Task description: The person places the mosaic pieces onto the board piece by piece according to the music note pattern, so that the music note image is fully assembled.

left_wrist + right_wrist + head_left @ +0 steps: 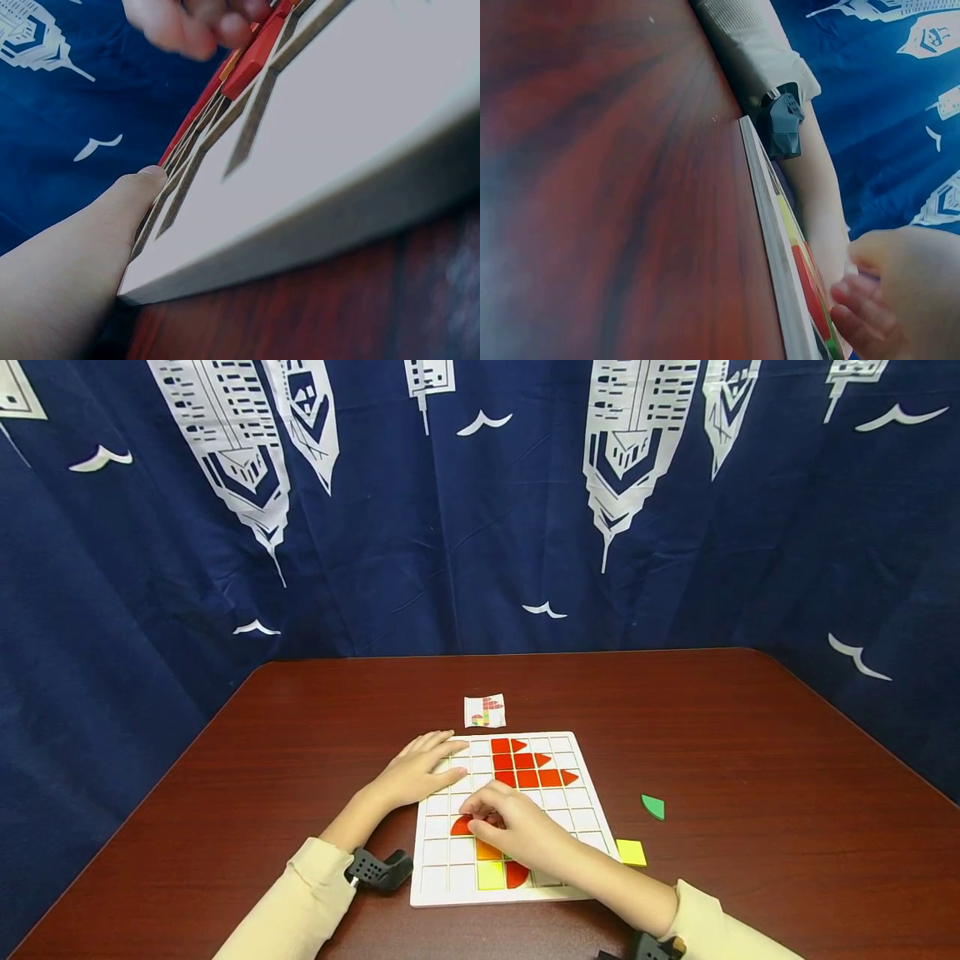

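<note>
A white gridded board (438,877) lies on the table with coloured flat pieces in its cells. My left hand (416,772) rests on its left edge, fingers stretched out. Over the lower middle of the board, my right hand (517,827) has its fingers bent, with thumb and fingertips beside a red quarter-circle piece (461,826). Whether they pinch a piece is hidden. Partly under that hand are an orange piece (489,850), a yellow square (491,875) and another red quarter-circle (516,874). Rows of red squares with pointed ends (527,778) fill cells near the top.
A small picture card (484,711) lies beyond the board. Right of the board are a loose green quarter-circle (653,807) and a yellow square (632,852), the latter against its edge. A dark blue patterned curtain (420,552) hangs behind the brown table (225,810).
</note>
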`<state>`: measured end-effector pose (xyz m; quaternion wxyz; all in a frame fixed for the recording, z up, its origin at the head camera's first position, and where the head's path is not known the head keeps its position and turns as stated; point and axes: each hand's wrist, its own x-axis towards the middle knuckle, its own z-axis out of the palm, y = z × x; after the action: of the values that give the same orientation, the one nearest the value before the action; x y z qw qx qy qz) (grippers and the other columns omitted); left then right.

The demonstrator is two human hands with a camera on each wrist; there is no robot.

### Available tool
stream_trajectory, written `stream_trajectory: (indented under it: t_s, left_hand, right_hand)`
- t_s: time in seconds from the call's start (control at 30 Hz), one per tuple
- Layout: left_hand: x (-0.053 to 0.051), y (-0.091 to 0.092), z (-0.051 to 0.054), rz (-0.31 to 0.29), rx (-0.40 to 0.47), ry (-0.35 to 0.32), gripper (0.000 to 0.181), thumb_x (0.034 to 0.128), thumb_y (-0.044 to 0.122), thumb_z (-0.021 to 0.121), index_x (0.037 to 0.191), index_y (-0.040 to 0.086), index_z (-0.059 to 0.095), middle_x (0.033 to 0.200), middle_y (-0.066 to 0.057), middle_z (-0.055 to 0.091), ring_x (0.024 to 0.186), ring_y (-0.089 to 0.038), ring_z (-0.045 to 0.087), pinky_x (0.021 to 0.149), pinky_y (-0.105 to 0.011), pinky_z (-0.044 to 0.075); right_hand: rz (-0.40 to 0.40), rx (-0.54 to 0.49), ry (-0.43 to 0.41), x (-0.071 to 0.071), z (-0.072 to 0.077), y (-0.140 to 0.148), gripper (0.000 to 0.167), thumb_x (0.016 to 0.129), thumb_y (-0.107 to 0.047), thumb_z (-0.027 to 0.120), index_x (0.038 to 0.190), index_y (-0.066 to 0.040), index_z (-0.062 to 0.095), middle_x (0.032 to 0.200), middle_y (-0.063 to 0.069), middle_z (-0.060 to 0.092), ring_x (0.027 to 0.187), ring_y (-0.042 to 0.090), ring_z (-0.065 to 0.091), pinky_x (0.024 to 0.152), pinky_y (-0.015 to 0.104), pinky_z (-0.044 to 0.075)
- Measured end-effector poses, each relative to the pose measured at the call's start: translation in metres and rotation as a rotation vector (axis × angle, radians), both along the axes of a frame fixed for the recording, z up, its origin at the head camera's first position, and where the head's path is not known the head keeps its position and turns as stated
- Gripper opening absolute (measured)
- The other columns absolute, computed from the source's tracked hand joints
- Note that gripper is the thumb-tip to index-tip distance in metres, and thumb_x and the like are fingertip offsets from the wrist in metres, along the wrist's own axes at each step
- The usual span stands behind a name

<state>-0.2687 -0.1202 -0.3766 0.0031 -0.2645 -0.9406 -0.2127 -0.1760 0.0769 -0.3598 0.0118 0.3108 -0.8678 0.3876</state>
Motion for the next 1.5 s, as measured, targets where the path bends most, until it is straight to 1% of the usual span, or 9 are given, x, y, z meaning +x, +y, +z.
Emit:
stream_trajectory:
  t_s: [0.13, 0.23, 0.53, 0.87, 0.97, 1.07, 1.3, 1.4, 1.5]
  left_hand:
    - [0.000, 0.000, -0.001, 0.004, 0.006, -0.008, 0.051, 0.0886, 0.051, 0.048, 0.135, 0.029, 0.044, 0.147, -0.004, 0.032, 0.138, -0.027, 0.023, 0.112, -0.050, 0.015]
    - [0.000, -0.001, -0.001, 0.002, 0.011, -0.008, 0.051, 0.0886, 0.051, 0.048, 0.134, 0.029, 0.045, 0.147, -0.004, 0.032, 0.138, -0.027, 0.023, 0.112, -0.050, 0.015]
    - [-0.001, -0.001, 0.001, -0.008, -0.015, -0.005, 0.052, 0.0894, 0.051, 0.047, 0.136, 0.029, 0.042, 0.148, -0.003, 0.030, 0.138, -0.027, 0.022, 0.113, -0.047, 0.014]
    - [0.001, 0.000, 0.003, -0.011, -0.012, -0.011, 0.051, 0.0897, 0.050, 0.047, 0.136, 0.028, 0.043, 0.148, -0.004, 0.030, 0.139, -0.027, 0.021, 0.114, -0.047, 0.013]
    - [0.001, 0.000, 0.003, -0.012, -0.009, -0.006, 0.051, 0.0896, 0.049, 0.047, 0.135, 0.028, 0.043, 0.148, -0.004, 0.030, 0.139, -0.028, 0.021, 0.113, -0.048, 0.013]
    - [0.001, 0.000, 0.003, -0.009, -0.012, -0.009, 0.051, 0.0894, 0.050, 0.047, 0.136, 0.029, 0.043, 0.148, -0.004, 0.030, 0.139, -0.027, 0.021, 0.114, -0.047, 0.013]
    - [-0.001, 0.000, 0.000, -0.009, -0.014, -0.009, 0.051, 0.0893, 0.051, 0.047, 0.136, 0.029, 0.042, 0.148, -0.003, 0.030, 0.139, -0.027, 0.021, 0.114, -0.047, 0.013]
    - [-0.001, 0.000, 0.000, -0.011, -0.014, -0.013, 0.052, 0.0893, 0.051, 0.047, 0.136, 0.030, 0.041, 0.148, -0.003, 0.030, 0.139, -0.026, 0.021, 0.114, -0.047, 0.013]
    - [-0.001, -0.001, 0.000, -0.013, -0.014, -0.018, 0.052, 0.0893, 0.051, 0.047, 0.137, 0.030, 0.041, 0.148, -0.003, 0.029, 0.139, -0.025, 0.021, 0.114, -0.047, 0.012]
  right_hand:
    - [0.005, -0.031, 0.028, 0.006, 0.001, 0.012, 0.010, 0.088, -0.013, 0.057, 0.096, -0.014, 0.062, 0.089, -0.007, 0.058, 0.081, 0.001, 0.052, 0.075, 0.019, 0.047]
    - [-0.008, -0.048, 0.085, 0.010, 0.002, 0.024, 0.010, 0.088, -0.012, 0.058, 0.097, -0.014, 0.063, 0.088, -0.006, 0.058, 0.080, 0.000, 0.052, 0.075, 0.020, 0.048]
    - [-0.149, -0.022, 0.281, 0.009, -0.003, 0.071, 0.015, 0.085, -0.005, 0.061, 0.094, -0.017, 0.064, 0.092, -0.010, 0.063, 0.081, -0.001, 0.055, 0.073, 0.022, 0.049]
    - [-0.253, 0.035, 0.328, 0.011, -0.005, 0.116, 0.014, 0.083, -0.004, 0.063, 0.093, -0.015, 0.063, 0.087, -0.012, 0.057, 0.071, -0.004, 0.044, 0.059, 0.015, 0.042]
    - [-0.270, 0.072, 0.332, 0.013, -0.004, 0.129, 0.016, 0.082, -0.005, 0.064, 0.092, -0.018, 0.062, 0.083, -0.016, 0.052, 0.068, -0.005, 0.042, 0.055, 0.014, 0.039]
    - [-0.276, 0.156, 0.316, 0.016, -0.001, 0.141, 0.017, 0.083, -0.011, 0.065, 0.094, -0.023, 0.061, 0.085, -0.019, 0.051, 0.068, -0.006, 0.041, 0.054, 0.014, 0.037]
    - [-0.274, 0.424, 0.200, 0.022, 0.006, 0.164, 0.022, 0.082, -0.043, 0.063, 0.099, -0.031, 0.058, 0.090, -0.019, 0.050, 0.067, -0.008, 0.041, 0.055, 0.016, 0.034]
    - [-0.243, 0.470, 0.163, 0.023, 0.008, 0.169, 0.031, 0.079, -0.055, 0.060, 0.099, -0.032, 0.057, 0.090, -0.020, 0.047, 0.069, -0.008, 0.040, 0.055, 0.017, 0.033]
    - [-0.192, 0.461, 0.129, 0.024, 0.008, 0.170, 0.033, 0.077, -0.057, 0.060, 0.098, -0.032, 0.056, 0.092, -0.021, 0.045, 0.070, -0.008, 0.040, 0.055, 0.016, 0.033]
